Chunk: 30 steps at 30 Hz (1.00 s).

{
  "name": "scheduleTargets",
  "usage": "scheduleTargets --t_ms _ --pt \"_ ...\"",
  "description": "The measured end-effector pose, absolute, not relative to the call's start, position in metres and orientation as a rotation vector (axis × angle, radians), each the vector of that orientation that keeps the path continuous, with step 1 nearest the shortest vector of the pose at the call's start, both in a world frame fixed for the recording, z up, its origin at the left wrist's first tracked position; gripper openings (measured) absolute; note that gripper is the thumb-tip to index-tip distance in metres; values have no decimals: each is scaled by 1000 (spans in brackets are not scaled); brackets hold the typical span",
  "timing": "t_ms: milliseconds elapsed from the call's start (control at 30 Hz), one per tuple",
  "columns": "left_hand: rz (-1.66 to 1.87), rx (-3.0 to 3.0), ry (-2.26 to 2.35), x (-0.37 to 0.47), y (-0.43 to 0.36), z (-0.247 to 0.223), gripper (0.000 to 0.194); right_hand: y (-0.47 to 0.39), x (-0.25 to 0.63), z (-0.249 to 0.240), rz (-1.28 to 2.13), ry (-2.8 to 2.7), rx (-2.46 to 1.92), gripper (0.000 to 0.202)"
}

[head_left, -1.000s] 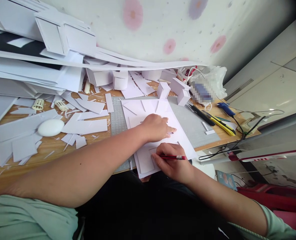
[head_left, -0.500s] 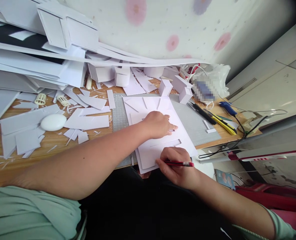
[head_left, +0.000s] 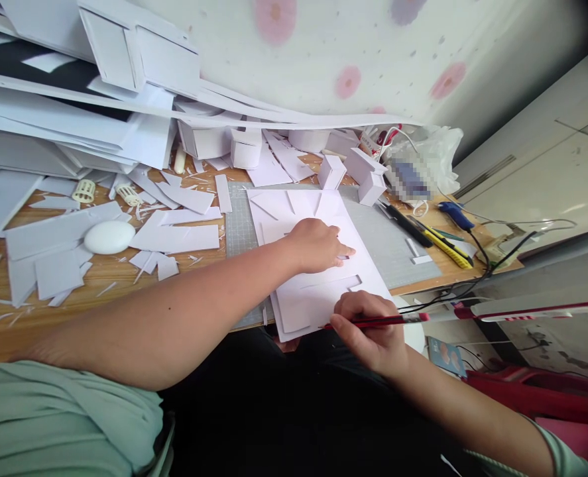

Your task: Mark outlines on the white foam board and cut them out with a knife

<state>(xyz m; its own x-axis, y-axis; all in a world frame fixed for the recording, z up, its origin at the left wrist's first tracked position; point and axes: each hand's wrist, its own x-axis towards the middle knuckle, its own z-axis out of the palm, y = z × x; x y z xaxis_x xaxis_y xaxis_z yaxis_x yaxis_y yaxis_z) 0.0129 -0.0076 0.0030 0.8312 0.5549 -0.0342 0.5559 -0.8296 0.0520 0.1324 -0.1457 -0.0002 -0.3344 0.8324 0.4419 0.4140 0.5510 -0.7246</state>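
A stack of white foam board pieces (head_left: 303, 301) lies on the grey cutting mat (head_left: 373, 232), its near end overhanging the table edge. Narrow slots are cut through the top sheet. My left hand (head_left: 318, 246) rests on the board with its fingers spread, pressing near one slot. In my right hand (head_left: 370, 328) a red and black pencil (head_left: 393, 320) is gripped, its tip at the board's near right corner and its red end pointing right.
White board scraps (head_left: 184, 237) and a white egg-shaped object (head_left: 109, 236) lie left. On the right are a yellow utility knife (head_left: 447, 246), a black cutter (head_left: 408, 225) and a blue glue gun (head_left: 455, 216) with cables. Small white boxes (head_left: 372, 187) stand behind the mat.
My right hand has moved a little to the right with the pencil, now held more lengthwise with more of it showing. My left hand stays on the board. The view has shifted slightly.
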Motion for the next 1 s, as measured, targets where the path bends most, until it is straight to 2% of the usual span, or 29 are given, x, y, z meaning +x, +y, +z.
scheduleTargets --t_ms 233,1000 --pt "-39 2952 893 13 -8 5 40 -149 129 -2 701 -1971 -941 16" --pt "-44 2971 863 14 -8 2 41 -147 117 -10 586 -2248 -744 9"
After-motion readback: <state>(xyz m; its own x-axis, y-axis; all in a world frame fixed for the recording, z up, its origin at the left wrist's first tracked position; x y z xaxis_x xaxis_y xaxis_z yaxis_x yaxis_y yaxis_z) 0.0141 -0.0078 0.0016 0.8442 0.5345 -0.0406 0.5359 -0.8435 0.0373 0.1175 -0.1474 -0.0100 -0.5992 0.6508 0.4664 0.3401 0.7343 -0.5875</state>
